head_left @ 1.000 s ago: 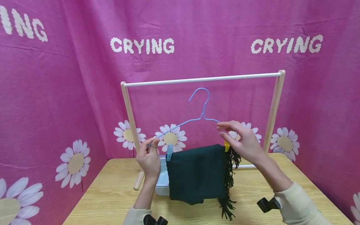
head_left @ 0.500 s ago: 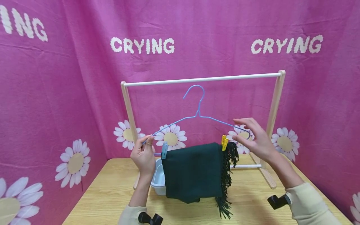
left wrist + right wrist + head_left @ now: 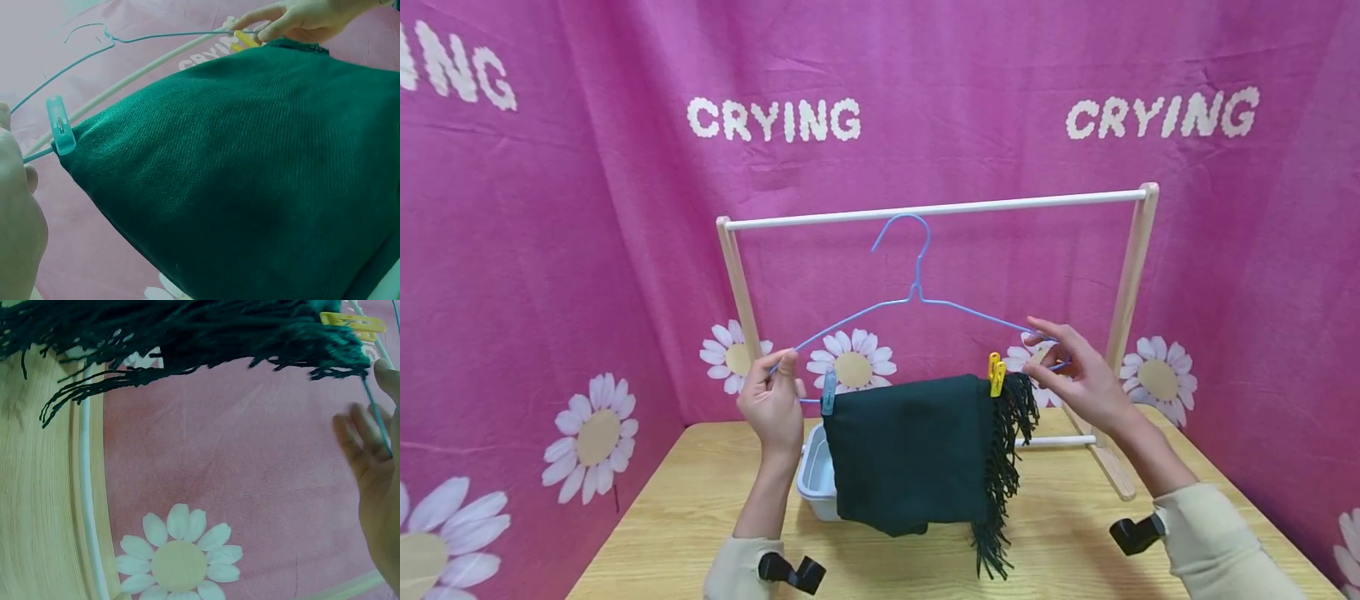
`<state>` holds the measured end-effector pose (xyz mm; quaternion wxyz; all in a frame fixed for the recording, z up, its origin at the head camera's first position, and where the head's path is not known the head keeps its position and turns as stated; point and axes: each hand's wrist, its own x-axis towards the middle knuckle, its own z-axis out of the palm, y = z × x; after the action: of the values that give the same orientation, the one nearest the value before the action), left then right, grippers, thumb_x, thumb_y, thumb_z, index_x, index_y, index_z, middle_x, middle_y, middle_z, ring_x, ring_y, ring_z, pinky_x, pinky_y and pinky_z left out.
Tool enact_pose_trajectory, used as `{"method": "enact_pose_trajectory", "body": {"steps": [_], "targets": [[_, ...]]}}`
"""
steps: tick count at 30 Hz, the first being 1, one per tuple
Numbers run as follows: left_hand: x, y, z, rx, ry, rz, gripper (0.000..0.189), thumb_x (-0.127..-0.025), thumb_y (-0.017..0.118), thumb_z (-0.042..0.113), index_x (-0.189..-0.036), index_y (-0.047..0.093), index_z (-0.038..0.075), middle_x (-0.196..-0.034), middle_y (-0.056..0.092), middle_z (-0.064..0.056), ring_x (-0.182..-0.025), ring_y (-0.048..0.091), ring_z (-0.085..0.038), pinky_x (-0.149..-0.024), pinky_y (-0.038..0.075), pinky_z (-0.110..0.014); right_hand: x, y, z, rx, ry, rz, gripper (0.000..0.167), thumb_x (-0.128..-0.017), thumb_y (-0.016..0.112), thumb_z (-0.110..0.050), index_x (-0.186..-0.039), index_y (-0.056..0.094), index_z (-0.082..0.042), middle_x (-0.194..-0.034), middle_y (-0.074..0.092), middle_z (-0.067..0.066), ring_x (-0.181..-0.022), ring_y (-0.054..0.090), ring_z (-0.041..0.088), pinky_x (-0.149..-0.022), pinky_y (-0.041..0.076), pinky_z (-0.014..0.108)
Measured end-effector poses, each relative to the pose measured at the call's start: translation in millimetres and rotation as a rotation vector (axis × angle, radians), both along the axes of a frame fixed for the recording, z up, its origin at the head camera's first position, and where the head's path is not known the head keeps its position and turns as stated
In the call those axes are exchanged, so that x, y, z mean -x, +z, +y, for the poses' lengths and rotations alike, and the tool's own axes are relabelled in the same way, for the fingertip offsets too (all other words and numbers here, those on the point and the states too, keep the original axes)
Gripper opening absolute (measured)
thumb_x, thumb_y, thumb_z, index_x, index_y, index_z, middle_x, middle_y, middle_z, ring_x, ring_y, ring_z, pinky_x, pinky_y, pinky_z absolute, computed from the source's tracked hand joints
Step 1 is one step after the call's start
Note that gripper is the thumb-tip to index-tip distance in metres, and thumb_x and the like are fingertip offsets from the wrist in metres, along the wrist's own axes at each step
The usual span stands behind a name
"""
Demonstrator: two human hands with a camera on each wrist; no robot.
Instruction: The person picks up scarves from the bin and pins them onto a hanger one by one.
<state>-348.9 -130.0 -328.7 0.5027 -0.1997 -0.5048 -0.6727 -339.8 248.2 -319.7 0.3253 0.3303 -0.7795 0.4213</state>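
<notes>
A light-blue wire clothes hanger (image 3: 917,271) is held up in front of the rack, its hook close to the bar in the head view. Over its lower wire hangs a folded dark green scarf (image 3: 910,454) with a fringe (image 3: 1003,450) on the right. A blue clothespin (image 3: 828,392) clips the scarf's left top corner, and a yellow clothespin (image 3: 996,375) sits at its right top, near the fringe. My left hand (image 3: 772,408) pinches the hanger's left end. My right hand (image 3: 1086,375) has its fingers curled round the right end; in the right wrist view those fingers (image 3: 359,437) are blurred.
Behind the scarf stands a wooden rack with a white top bar (image 3: 940,208). A pale plastic basin (image 3: 816,479), partly hidden by the scarf, is on the wooden table (image 3: 677,500). Pink cloth with flowers and lettering encloses the back and sides.
The hanger and scarf have shifted left and slightly up, bringing the hook near the bar. My right hand has slid outward along the hanger to its right end and curled round it.
</notes>
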Motion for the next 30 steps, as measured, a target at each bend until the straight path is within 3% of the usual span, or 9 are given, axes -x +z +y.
{"method": "enact_pose_trajectory", "body": {"steps": [3, 6, 8, 13, 17, 20, 24, 27, 30], "targets": [[4.8, 0.7, -2.6, -0.018, -0.024, -0.020, 0.016, -0.090, 0.070, 0.000, -0.096, 0.067, -0.014, -0.053, 0.044, 0.001, -0.040, 0.042, -0.015, -0.043, 0.037, -0.016, -2.8, 4.8, -7, 0.037, 0.077, 0.104, 0.055, -0.079, 0.065, 0.024, -0.132, 0.053, 0.009, -0.092, 0.062, 0.001, -0.053, 0.054, 0.017, -0.047, 0.047, 0.020], [10.7, 1.0, -5.0, -0.025, -0.052, -0.021, 0.017, -0.089, 0.071, 0.000, -0.094, 0.065, -0.016, -0.053, 0.045, 0.003, -0.040, 0.042, -0.011, -0.042, 0.036, -0.014, -0.8, 4.3, -11, 0.109, 0.128, 0.158, 0.045, -0.079, 0.061, 0.028, -0.121, 0.059, 0.014, -0.080, 0.065, -0.002, -0.044, 0.049, 0.016, -0.040, 0.044, 0.022], [15.0, 0.1, -6.2, -0.018, -0.077, -0.033, 0.020, -0.089, 0.071, 0.002, -0.093, 0.065, -0.017, -0.054, 0.046, 0.005, -0.040, 0.042, -0.009, -0.043, 0.036, -0.014, 2.2, 1.7, -11, 0.159, 0.141, 0.190, 0.038, -0.080, 0.059, 0.029, -0.116, 0.062, 0.015, -0.072, 0.064, -0.004, -0.040, 0.046, 0.014, -0.037, 0.041, 0.022], [25.0, -4.8, -7.7, 0.007, -0.148, -0.106, 0.021, -0.090, 0.072, 0.004, -0.093, 0.065, -0.015, -0.059, 0.051, 0.006, -0.042, 0.043, -0.010, -0.044, 0.038, -0.015, 10.6, -8.1, -8, 0.240, 0.123, 0.269, 0.034, -0.079, 0.058, 0.031, -0.107, 0.068, 0.015, -0.061, 0.053, 0.004, -0.037, 0.040, 0.008, -0.033, 0.034, 0.019], [28.6, -9.8, -8.6, 0.048, -0.181, -0.195, 0.018, -0.091, 0.070, 0.007, -0.094, 0.067, -0.010, -0.059, 0.049, 0.006, -0.044, 0.044, -0.010, -0.044, 0.036, -0.016, 13.1, -15.4, -5, 0.293, 0.048, 0.285, 0.031, -0.078, 0.060, 0.030, -0.104, 0.069, 0.015, -0.062, 0.056, 0.001, -0.038, 0.038, 0.004, -0.035, 0.033, 0.018], [30.6, -13.2, -10.6, 0.100, -0.217, -0.278, 0.016, -0.093, 0.069, 0.010, -0.096, 0.067, -0.006, -0.064, 0.050, 0.005, -0.049, 0.044, -0.007, -0.044, 0.034, -0.016, 11.4, -18.0, -8, 0.360, -0.014, 0.275, 0.026, -0.080, 0.061, 0.027, -0.102, 0.069, 0.016, -0.072, 0.066, -0.007, -0.038, 0.040, 0.004, -0.037, 0.034, 0.018], [33.7, -12.5, -15.0, 0.237, -0.212, -0.335, 0.018, -0.096, 0.066, 0.013, -0.100, 0.067, -0.005, -0.074, 0.055, 0.004, -0.054, 0.045, -0.005, -0.047, 0.040, -0.017, 10.8, -20.2, -8, 0.447, -0.088, 0.274, 0.023, -0.082, 0.063, 0.024, -0.102, 0.070, 0.015, -0.086, 0.072, -0.014, -0.038, 0.043, 0.003, -0.039, 0.035, 0.015], [35.6, -8.8, -20.5, 0.301, -0.200, -0.343, 0.022, -0.100, 0.060, 0.013, -0.107, 0.067, -0.007, -0.078, 0.057, 0.002, -0.055, 0.053, -0.007, -0.052, 0.049, -0.019, 11.4, -19.9, -5, 0.505, -0.078, 0.271, 0.022, -0.084, 0.062, 0.022, -0.103, 0.069, 0.016, -0.083, 0.071, -0.014, -0.039, 0.041, 0.002, -0.037, 0.032, 0.015], [40.4, -6.5, -32.1, 0.302, -0.209, -0.393, 0.029, -0.102, 0.056, 0.016, -0.115, 0.064, -0.009, -0.081, 0.057, 0.003, -0.057, 0.060, -0.009, -0.060, 0.055, -0.022, 10.6, -17.0, -1, 0.567, -0.035, 0.267, 0.020, -0.086, 0.060, 0.022, -0.105, 0.067, 0.019, -0.080, 0.071, -0.011, -0.039, 0.040, 0.002, -0.036, 0.029, 0.018]]}}
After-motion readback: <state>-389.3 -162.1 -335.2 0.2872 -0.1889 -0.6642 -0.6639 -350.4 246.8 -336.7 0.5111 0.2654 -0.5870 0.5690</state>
